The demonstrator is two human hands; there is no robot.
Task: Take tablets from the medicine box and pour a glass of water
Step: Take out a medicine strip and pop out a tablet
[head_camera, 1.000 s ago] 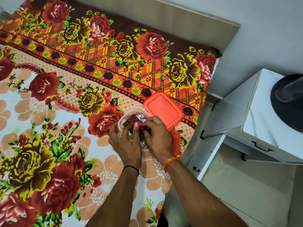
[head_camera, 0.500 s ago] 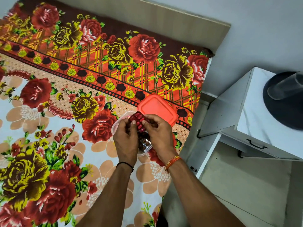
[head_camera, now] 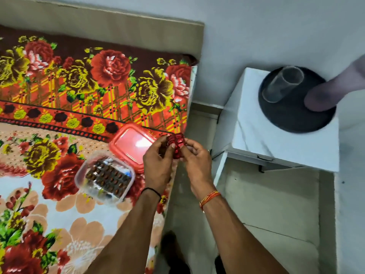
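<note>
A red blister strip of tablets point(head_camera: 177, 143) is pinched between my left hand point(head_camera: 158, 165) and my right hand point(head_camera: 194, 157), lifted above the bed's right edge. The clear medicine box point(head_camera: 83, 175) stands open on the floral bedspread, left of my hands, with brown blister strips inside. Its orange-red lid point(head_camera: 131, 144) lies flat just behind it. An empty clear glass point(head_camera: 281, 85) stands on a black round tray point(head_camera: 292, 119) on the white bedside cabinet. Beside the glass on the tray stands a blurred, pale bottle-like container point(head_camera: 333, 89).
The white bedside cabinet point(head_camera: 276, 143) stands right of the bed, with a narrow strip of floor point(head_camera: 189, 194) between them. The flowered bedspread point(head_camera: 59, 95) covers the bed up to a beige headboard point(head_camera: 110, 24). My feet show at the bottom.
Both hands have lifted the red blister strip out of the medicine box and carried it right, toward the bed's edge. The box's contents are uncovered, and the view has swung toward the cabinet.
</note>
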